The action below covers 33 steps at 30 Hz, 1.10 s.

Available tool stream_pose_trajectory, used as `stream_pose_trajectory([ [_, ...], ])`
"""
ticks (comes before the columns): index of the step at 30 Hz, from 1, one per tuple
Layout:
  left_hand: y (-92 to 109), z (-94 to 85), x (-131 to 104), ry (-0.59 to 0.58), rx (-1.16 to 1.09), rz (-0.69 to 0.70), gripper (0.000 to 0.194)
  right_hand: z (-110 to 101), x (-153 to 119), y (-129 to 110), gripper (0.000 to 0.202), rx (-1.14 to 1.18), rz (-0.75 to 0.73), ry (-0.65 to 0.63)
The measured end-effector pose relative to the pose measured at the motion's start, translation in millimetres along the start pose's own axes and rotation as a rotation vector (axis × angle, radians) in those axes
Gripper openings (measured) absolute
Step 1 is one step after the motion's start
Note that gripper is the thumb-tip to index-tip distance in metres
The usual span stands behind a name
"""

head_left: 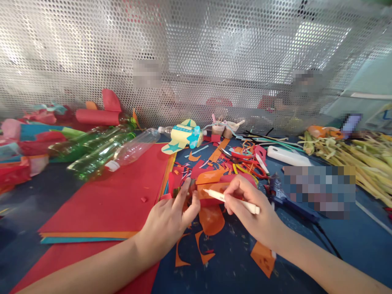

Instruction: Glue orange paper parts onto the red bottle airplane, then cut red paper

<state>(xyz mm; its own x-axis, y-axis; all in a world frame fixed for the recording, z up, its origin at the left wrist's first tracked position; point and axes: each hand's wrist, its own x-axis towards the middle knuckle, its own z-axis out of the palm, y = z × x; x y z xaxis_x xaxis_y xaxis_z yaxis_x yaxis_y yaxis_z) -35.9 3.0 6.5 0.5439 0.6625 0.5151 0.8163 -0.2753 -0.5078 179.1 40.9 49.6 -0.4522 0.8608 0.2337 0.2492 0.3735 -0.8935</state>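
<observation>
Left hand (167, 222): fingers spread apart, index and thumb resting at the left end of the red-and-orange piece (211, 188). Not clamped on anything. Right hand (255, 210): fingers together, clamped on a white pen (216, 196), tip pointing left, at the orange paper on the piece. Can't tell if the tip touches.

The piece is on the table (232, 253), mid-scene, between my hands. Near side of it: a rounded orange cutout (211, 220), then thin curved orange offcuts (202, 249). An orange scrap (263, 258) is by my right wrist.

Left: stack of red sheets (113, 196), orange and blue edges showing under the top. Clear bottle (137, 149) lies at its far end, white cap toward me. Green bottles (101, 157) lie left of that; red paper roll (98, 116) beyond them.

Far middle: yellow paper-wrapped bottle (179, 134) with blue stars, two small cups (218, 129) right of it. Paper scraps (211, 165) are strewn between there and the piece.

Right: red-handled scissors (245, 156) among the scraps, long white case (289, 156), dark blue glue gun (294, 206) with its cord running near. Pale husks (355, 159) at far right. Perforated screen (196, 61) stands behind everything.
</observation>
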Motion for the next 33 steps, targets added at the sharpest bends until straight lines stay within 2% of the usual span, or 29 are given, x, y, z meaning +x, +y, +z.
stream_pose_trajectory([
  [18, -0.7, -0.5, 1.0, 0.02, -0.02, 0.001, 0.028, 0.0, -0.5, 2.9, 0.016, 0.007, 0.003, 0.011],
  [33, -0.5, 2.0, -1.4, -0.027, -0.017, -0.008, 0.031, -1.1, -1.2, 3.0, 0.014, -0.007, -0.011, 0.018],
])
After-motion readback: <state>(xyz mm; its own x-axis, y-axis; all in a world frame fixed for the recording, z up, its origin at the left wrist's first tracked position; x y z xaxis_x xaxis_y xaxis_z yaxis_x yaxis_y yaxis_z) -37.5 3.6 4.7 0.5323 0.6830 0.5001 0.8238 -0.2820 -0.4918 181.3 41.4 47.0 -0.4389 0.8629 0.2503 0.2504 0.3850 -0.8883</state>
